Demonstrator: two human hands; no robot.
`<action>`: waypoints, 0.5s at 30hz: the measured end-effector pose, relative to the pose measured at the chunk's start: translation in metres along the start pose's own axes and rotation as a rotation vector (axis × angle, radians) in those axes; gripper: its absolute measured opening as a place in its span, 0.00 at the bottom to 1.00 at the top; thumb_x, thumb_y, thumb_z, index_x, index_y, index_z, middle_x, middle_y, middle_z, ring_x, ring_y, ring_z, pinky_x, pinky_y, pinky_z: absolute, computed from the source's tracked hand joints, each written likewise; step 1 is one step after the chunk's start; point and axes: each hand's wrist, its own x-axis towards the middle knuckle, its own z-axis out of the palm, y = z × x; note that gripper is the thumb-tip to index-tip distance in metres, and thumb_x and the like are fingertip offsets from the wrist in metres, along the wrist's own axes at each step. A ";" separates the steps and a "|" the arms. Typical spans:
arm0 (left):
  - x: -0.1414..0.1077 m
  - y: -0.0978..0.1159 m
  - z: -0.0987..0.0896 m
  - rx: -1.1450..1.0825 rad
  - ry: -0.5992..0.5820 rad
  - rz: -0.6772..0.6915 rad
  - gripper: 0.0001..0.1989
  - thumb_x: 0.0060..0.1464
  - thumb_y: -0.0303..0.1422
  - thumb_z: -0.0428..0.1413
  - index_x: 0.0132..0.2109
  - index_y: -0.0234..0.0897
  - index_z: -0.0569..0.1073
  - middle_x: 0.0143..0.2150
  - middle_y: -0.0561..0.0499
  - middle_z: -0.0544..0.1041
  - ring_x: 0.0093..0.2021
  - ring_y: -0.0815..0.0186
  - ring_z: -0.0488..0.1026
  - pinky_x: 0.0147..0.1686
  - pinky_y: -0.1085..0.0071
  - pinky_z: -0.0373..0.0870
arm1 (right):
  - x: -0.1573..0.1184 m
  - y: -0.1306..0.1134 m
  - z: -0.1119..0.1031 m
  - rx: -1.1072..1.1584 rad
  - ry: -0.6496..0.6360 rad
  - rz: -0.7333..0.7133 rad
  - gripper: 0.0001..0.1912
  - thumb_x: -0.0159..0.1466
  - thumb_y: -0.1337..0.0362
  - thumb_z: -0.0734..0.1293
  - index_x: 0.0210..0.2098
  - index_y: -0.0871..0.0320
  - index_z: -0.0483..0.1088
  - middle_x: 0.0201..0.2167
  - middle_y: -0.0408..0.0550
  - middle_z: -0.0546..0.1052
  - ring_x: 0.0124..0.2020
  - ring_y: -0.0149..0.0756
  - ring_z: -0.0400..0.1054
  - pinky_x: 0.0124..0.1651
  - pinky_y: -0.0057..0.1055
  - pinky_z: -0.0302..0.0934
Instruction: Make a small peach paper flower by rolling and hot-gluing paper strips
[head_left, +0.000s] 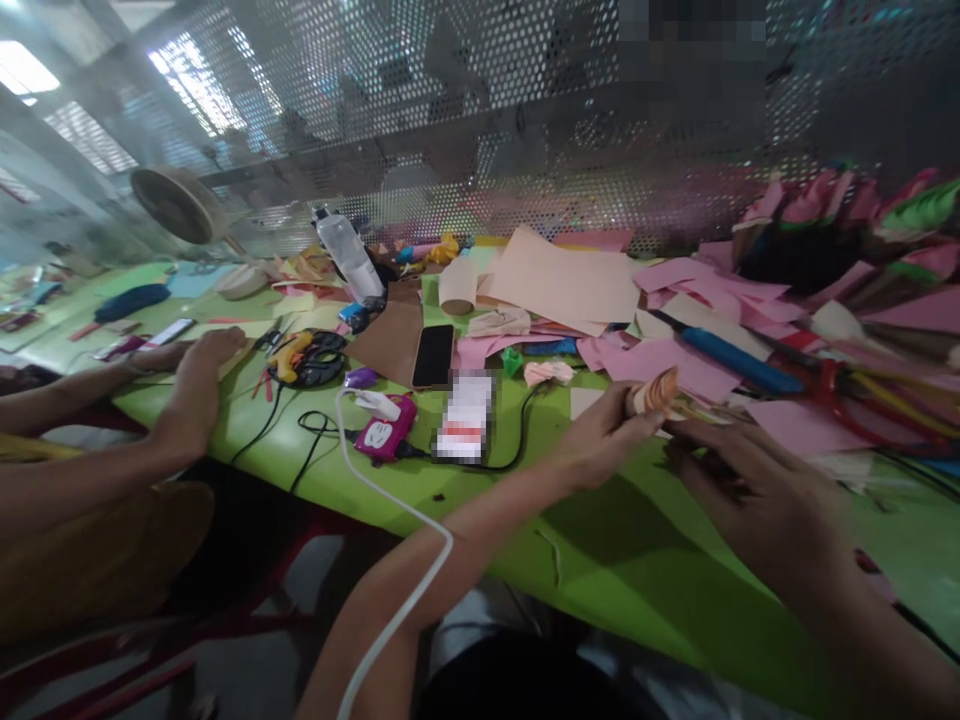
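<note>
A small peach-and-orange striped, curled piece (pixel 657 392) sticks up from the fingers of my left hand (pixel 611 438), which is closed on it; its material is hard to tell. My right hand (pixel 776 495) is close beside it, fingers bent and drawn together near the base of the piece. A thin pale strip shows between the two hands, and whatever the right fingertips hold is hidden. Pink paper sheets (pixel 675 370) lie just behind my hands. Farther right rests a blue-handled tool (pixel 739 360), with red and yellow handles (pixel 832 405) beside it.
On the green table (pixel 600 590) are a lit phone (pixel 465 415), a dark phone (pixel 434 356), a magenta pack (pixel 386 430), cables and a clear bottle (pixel 349 258). A white cord (pixel 420 580) crosses my left arm. Another person's hands (pixel 202 375) are at the left.
</note>
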 end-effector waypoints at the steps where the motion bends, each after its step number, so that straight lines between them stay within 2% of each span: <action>1: 0.000 -0.001 0.000 -0.006 0.004 0.004 0.25 0.60 0.48 0.50 0.58 0.38 0.65 0.52 0.46 0.73 0.52 0.58 0.69 0.55 0.60 0.65 | 0.001 0.000 0.000 -0.002 0.003 -0.004 0.09 0.69 0.62 0.63 0.41 0.59 0.73 0.34 0.51 0.81 0.34 0.40 0.77 0.35 0.31 0.68; 10: 0.003 -0.006 0.002 -0.025 0.019 0.035 0.23 0.60 0.46 0.52 0.57 0.38 0.65 0.52 0.45 0.73 0.53 0.58 0.70 0.56 0.59 0.65 | -0.002 0.001 0.000 0.029 -0.017 -0.005 0.08 0.68 0.62 0.64 0.42 0.58 0.73 0.34 0.51 0.81 0.34 0.42 0.77 0.36 0.34 0.68; 15: 0.001 0.000 0.002 -0.016 0.018 0.042 0.21 0.60 0.43 0.52 0.56 0.36 0.65 0.52 0.43 0.73 0.53 0.57 0.70 0.56 0.57 0.65 | -0.004 0.003 -0.002 -0.014 -0.024 0.002 0.10 0.69 0.60 0.63 0.43 0.57 0.73 0.36 0.50 0.81 0.35 0.41 0.77 0.34 0.32 0.69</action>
